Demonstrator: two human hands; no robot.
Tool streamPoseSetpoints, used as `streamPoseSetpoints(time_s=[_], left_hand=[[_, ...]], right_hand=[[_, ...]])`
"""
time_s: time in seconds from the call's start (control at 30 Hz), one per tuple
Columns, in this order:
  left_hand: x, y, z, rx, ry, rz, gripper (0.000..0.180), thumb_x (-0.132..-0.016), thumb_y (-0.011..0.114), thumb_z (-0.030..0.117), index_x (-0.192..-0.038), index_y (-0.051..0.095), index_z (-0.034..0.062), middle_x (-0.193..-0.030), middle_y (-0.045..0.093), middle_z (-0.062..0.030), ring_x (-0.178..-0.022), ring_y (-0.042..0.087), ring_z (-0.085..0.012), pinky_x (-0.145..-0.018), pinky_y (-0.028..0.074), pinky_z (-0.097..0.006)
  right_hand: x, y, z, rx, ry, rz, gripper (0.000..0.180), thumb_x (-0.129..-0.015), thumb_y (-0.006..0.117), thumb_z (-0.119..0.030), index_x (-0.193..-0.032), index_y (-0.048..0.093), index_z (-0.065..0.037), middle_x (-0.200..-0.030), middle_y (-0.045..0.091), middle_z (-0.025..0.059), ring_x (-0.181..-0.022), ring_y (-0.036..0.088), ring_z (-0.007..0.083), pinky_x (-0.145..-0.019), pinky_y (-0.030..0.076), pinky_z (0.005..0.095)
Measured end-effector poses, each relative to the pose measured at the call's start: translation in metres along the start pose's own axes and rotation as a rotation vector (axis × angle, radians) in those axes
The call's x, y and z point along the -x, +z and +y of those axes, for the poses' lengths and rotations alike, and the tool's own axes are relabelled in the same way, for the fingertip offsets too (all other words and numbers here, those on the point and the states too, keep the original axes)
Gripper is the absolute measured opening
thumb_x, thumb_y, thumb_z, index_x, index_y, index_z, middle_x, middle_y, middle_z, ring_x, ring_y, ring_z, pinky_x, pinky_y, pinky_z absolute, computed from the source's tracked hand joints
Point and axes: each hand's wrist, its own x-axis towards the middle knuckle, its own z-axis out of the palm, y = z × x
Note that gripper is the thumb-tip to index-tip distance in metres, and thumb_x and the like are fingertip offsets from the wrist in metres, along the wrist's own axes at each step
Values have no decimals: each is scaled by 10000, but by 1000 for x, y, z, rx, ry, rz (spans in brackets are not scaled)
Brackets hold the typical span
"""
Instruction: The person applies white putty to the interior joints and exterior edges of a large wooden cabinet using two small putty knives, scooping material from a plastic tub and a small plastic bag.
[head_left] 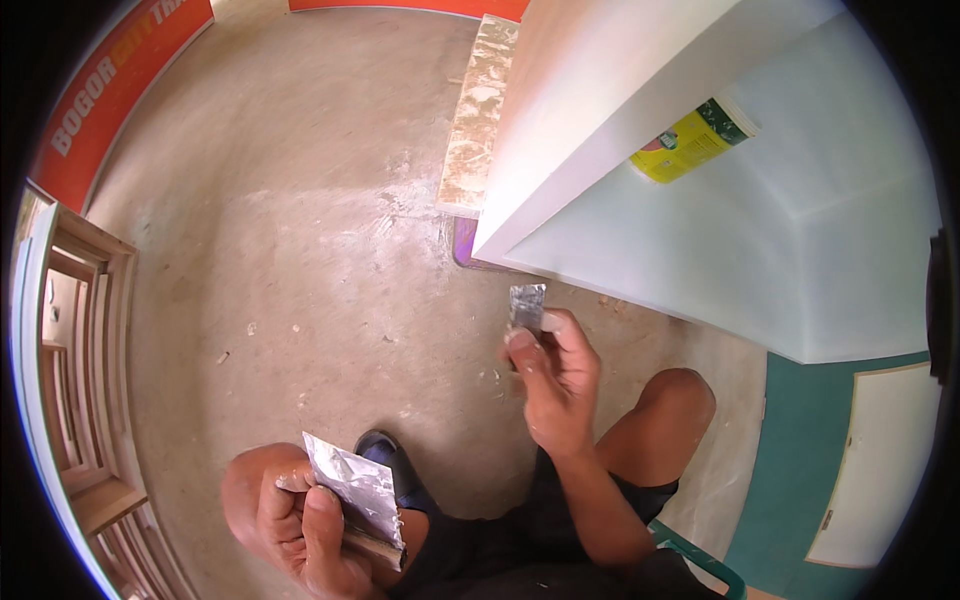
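My left hand (310,535) is closed around the edge of a wide, flat silvery scraper (358,490) with smears on its face, held low over my left knee. Whitish smudges mark those fingers. Out in front, my right hand (560,390) pinches a small putty knife (527,303), its short blade pointing up and coated with grey-white smears. Its lower part is hidden by my fingers. The blade is apart from the white cabinet (680,260), whose near corner stands just beyond it. Inside the cabinet is a yellow tub (690,145) with a dark green band.
Wooden frames (118,370) stand along the left. An orange banner (130,80) is at the far left. A smeared board (475,130) and a purple object (466,243) touch the cabinet's base area. At right lies a green surface (790,470) with a pale panel (875,470). The floor is concrete (270,250).
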Motion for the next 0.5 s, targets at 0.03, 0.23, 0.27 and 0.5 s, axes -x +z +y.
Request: streamPoseSetpoints(time_s=[0.03,0.23,0.27,0.5], left_hand=[[1,4,4,88,-61,10,202,-917,517,147,-869,526,-48,-698,521,-125,-515,483,-145,-492,374,-228],[7,-9,11,330,-204,81,160,-949,477,70,-975,547,-71,-662,558,-138,-474,523,-149,-436,433,-247],[7,-11,12,311,-214,112,150,-935,471,55,-953,553,-69,-657,570,-154,-464,521,-165,-441,436,-255],[16,-19,11,381,-191,176,223,-854,523,101,-942,504,-102,-633,553,-239,-453,562,-247,-439,486,-300]], right_hand=[[-3,10,7,-98,89,-1,184,-1002,630,-97,-1145,598,14,-916,661,40,-776,544,60,-661,433,213],[-27,54,48,-268,-93,50,163,-1035,586,-162,-1118,608,-24,-954,640,37,-889,537,88,-813,433,262],[-28,58,51,-294,-131,54,165,-1045,565,-175,-1111,606,-29,-942,629,30,-894,544,99,-827,435,271],[-29,81,52,-508,-159,105,114,-1058,498,-118,-1099,576,-46,-968,607,42,-920,539,123,-875,431,308]])
